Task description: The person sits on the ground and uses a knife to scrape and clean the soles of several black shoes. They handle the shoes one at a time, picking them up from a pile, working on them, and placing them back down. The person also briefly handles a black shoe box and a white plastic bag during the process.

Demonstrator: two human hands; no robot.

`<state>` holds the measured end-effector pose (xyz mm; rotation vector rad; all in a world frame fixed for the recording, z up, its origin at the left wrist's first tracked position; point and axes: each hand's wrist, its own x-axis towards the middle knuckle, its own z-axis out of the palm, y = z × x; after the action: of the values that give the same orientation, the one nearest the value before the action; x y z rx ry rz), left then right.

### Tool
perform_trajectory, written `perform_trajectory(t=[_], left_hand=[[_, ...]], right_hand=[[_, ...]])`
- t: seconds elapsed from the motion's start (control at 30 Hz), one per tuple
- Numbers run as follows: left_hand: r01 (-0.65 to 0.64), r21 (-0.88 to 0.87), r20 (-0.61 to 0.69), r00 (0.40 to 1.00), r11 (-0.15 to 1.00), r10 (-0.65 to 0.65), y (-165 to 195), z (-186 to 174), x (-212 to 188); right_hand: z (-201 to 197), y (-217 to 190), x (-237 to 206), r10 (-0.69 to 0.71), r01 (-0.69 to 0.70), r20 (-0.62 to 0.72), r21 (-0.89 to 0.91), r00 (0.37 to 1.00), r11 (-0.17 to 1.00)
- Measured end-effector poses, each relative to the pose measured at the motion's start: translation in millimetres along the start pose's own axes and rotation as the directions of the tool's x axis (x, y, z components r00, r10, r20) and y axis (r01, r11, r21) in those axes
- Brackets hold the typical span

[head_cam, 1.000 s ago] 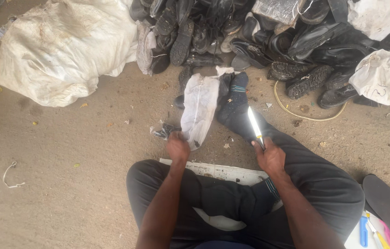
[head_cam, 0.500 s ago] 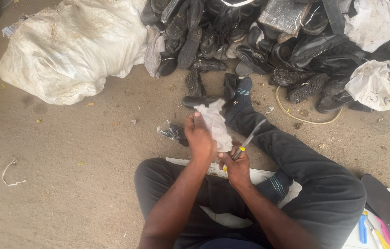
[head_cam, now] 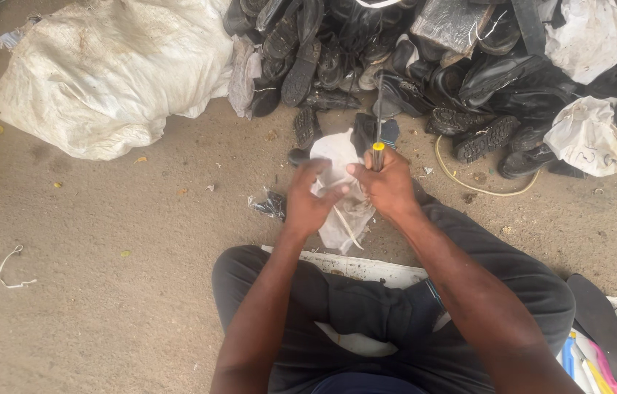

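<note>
I sit on the ground with both arms stretched out in front of me. My left hand (head_cam: 310,198) grips a crumpled white piece of cloth-like material (head_cam: 343,211), held up between my hands. My right hand (head_cam: 387,186) is closed around a thin tool with a yellow end (head_cam: 378,149), its dark blade pointing up and away, and it also presses against the white material. The two hands are close together, almost touching. A dark shoe (head_cam: 367,131) lies on the ground just beyond them.
A heap of black boots and shoes (head_cam: 425,58) fills the far side. A large white sack (head_cam: 108,73) lies at far left, smaller white bags (head_cam: 589,135) at right. A yellowish cord (head_cam: 469,186) curls on the ground. A white board (head_cam: 367,268) is under my legs. Shoe soles (head_cam: 600,328) lie at right.
A second ago the white material lay flat on the ground with my hands apart. My hands have since come together and lifted and bunched it; the tool now points upward.
</note>
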<state>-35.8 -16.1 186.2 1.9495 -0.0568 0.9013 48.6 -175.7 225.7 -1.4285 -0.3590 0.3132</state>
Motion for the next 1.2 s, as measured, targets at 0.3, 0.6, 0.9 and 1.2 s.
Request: perform_trajectory(t=[0.3, 0.6, 0.9, 1.2], left_hand=[[0.243, -0.297, -0.110, 0.952, 0.924, -0.285, 21.5, 6.1, 46.7], [0.284, -0.374, 0.290, 0.940, 0.883, -0.180, 19.3, -12.7, 90.1], [0.388, 0.714, 0.166, 0.715, 0.583, -0.679, -138.2, -56.1, -36.4], [0.570, 0.470, -0.088, 0.790, 0.674, -0.606, -174.9, -57.8, -58.3]], right_hand=[[-4.8, -53.1, 24.6, -0.064, 0.065, -0.074, 0.003, 0.995, 0.998], [-6.6, -3.3, 27.5, -0.275, 0.276, -0.088, 0.006, 0.957, 0.961], [-21.1, -58.4, 43.9, -0.153, 0.126, -0.132, -0.195, 0.979, 0.973], [-22.7, -68.9, 38.0, -0.443, 0.458, 0.178, -0.579, 0.878, 0.675]])
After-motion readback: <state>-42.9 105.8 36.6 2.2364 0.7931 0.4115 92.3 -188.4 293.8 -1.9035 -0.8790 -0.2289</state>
